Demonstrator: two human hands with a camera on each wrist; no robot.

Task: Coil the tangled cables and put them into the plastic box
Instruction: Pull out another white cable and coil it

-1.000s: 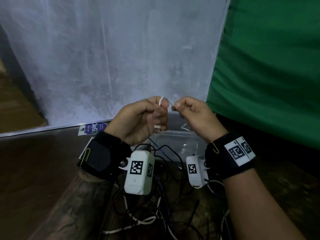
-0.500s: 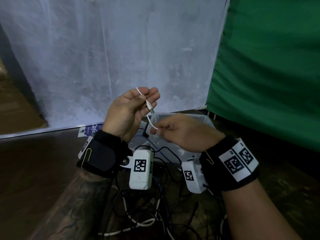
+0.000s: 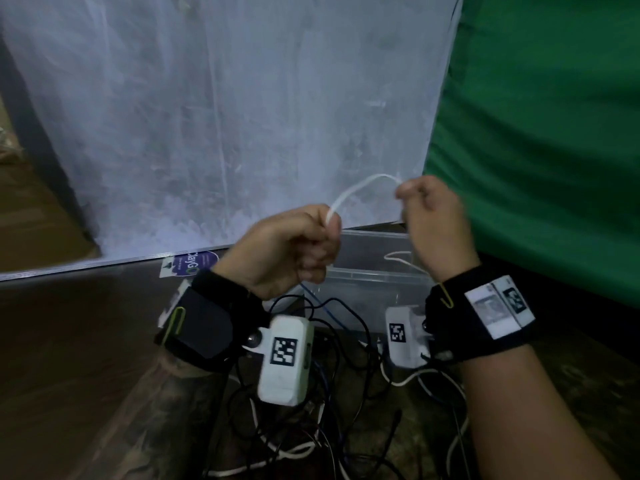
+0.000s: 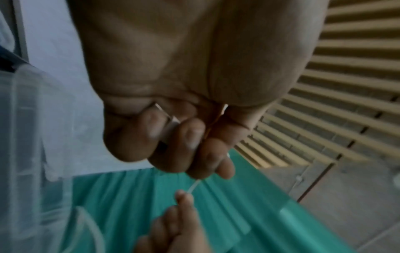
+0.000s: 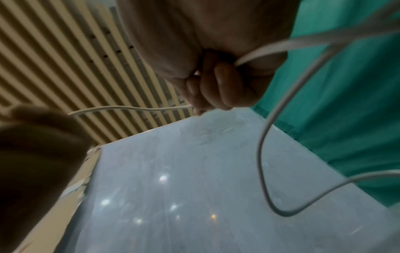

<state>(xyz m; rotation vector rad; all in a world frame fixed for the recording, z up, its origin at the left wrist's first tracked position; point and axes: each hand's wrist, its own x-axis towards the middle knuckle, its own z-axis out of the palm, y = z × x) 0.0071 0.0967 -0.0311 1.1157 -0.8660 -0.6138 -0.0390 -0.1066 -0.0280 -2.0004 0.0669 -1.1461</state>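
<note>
White cable (image 3: pixel 360 188) arcs between both hands above the box (image 3: pixel 367 271).

The left hand (image 3: pixel 287 251) curls its fingers (image 4: pixel 192 135) round the started coil; the right hand (image 3: pixel 429 220) pinches the cable further along. The hanging slack could snag in the dark tangle (image 3: pixel 332 393) on the table and pull the coil loose. How many turns are wound is hidden in the fist; the wrist views are blurred.

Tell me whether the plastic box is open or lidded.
Open. The plastic box shows a bare rim with no lid on it, and a white cable loops over its rim.
</note>
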